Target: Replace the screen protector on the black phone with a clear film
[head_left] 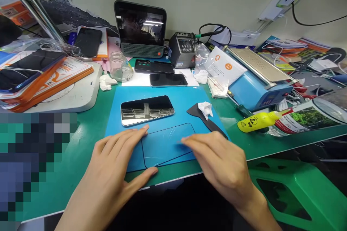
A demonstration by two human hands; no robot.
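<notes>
A clear glass phone panel with a thin black border [165, 148] lies on the blue mat [130, 95]. My left hand [115, 155] spans its left end, index fingertip at the far edge and thumb at the near edge, steadying it. Over the panel's right part is my right hand [223, 157], fingers pinched together; what they hold, if anything, is hidden, and their tips are slightly blurred. Just beyond the panel lies a phone with a shiny dark screen [148, 110]. A black flat-bladed tool [199, 113] rests to the right, with crumpled white tissue [205, 109] on its blade.
Behind the mat are two dark phones [168, 80], a glass jar [119, 66], a smart display [141, 29] and a grey control box [182, 50]. To the right are a blue machine [256, 83] and yellow bottle [255, 121]. A green stool [317, 187] stands below.
</notes>
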